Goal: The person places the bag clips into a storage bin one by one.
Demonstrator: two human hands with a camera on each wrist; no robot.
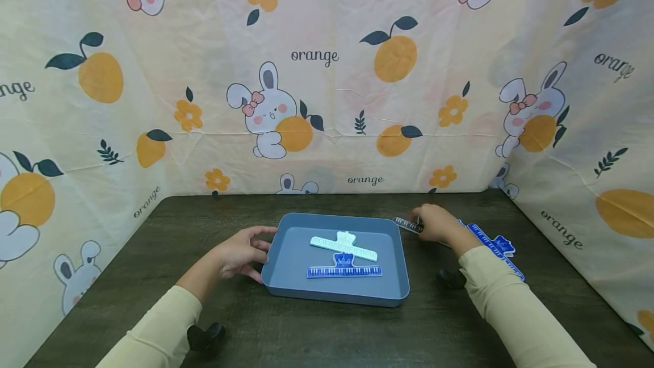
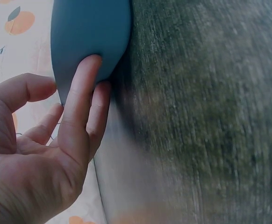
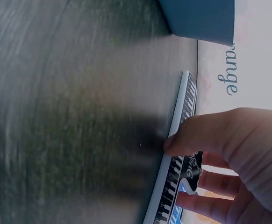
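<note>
A shallow blue-grey tray stands in the middle of the table. In it lie a mint-green clip and a blue clip with a piano-key print. Against the outside of the tray's left wall rests my left hand, fingers spread and fairly straight. Right of the tray, my right hand pinches a black clip with piano keys and lettering on it. The thumb presses one long edge; the other fingers are on its far side, partly hidden.
Beyond the right wrist lies another blue clip, partly covered by the forearm. The dark wooden table meets a printed cloth at the back and sides. A dark strap end hangs at the left wrist.
</note>
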